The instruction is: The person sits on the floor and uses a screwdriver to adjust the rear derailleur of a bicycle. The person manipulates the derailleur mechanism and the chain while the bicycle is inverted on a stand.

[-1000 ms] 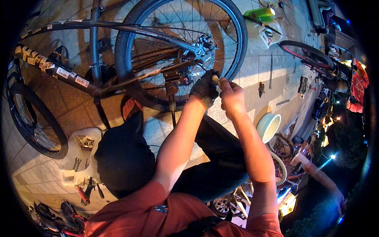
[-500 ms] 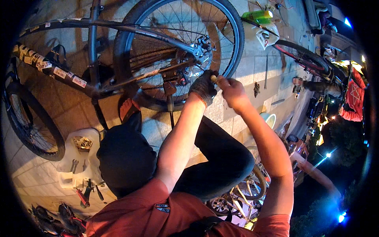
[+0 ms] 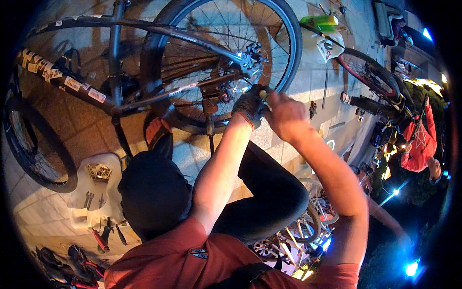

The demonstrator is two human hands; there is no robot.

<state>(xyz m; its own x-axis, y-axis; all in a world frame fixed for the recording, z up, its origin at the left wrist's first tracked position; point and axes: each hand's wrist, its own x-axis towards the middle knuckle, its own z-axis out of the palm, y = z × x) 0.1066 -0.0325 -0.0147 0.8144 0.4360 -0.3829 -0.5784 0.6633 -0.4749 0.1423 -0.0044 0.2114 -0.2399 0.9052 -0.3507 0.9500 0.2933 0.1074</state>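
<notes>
Curling closed beside the wheel point(image 3: 294, 48), the gloved left hand point(image 3: 248, 107) is gripping a yellowish tool handle point(image 3: 263, 94) near the hub; the right hand point(image 3: 288, 116), fingers apparently closing around it, is now swinging further outward, suggesting twisting is progressing.

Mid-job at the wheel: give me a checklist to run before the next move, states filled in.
1. Right hand at the tool's handle: ok.
2. Left hand gripping the tool: cannot tell; it is right beside the handle, contact unclear.
3. Both hands gloved: not ok; left gloved, right bare.
4. Tool tip seated: cannot tell; too small and cluttered near the hub.
5. Wrenches in the tray: ok.
6. Red-handled tool in the tray: not ok; it lies outside.
</notes>
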